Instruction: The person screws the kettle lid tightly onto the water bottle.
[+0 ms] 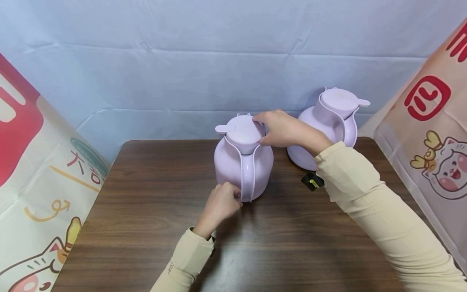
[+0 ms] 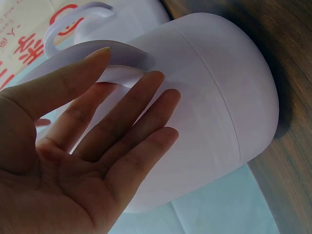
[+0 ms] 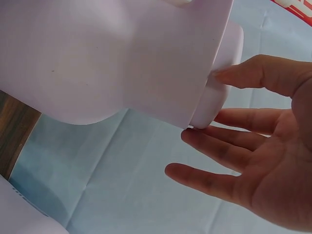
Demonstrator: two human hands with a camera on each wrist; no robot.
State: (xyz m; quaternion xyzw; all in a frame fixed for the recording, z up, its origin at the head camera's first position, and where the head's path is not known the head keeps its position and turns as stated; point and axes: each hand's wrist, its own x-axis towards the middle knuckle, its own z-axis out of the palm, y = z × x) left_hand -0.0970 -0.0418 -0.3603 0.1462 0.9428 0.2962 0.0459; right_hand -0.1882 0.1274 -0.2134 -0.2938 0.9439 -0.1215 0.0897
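Observation:
A pale lilac thermos jug (image 1: 227, 166) stands upright on the table, its handle (image 1: 248, 178) facing me. My left hand (image 1: 220, 202) holds the lower part of that handle. In the left wrist view its thumb and index finger lie on either side of the handle, while the other fingers stretch along the jug's body (image 2: 209, 97). Up top, my right hand (image 1: 284, 129) grips the right side of the round lid (image 1: 242, 127), whose flat tab points left. The right wrist view shows thumb and fingertips at the lid's edge (image 3: 214, 92), the little finger held away.
A second lilac jug (image 1: 304, 156) stands at the back right, partly behind my right forearm. Near it lies a small black tag (image 1: 311, 181) with a yellow mark. Light blue cloth (image 1: 182, 81) hangs behind the brown wooden table (image 1: 146, 227); printed sheets (image 1: 47, 194) flank both sides.

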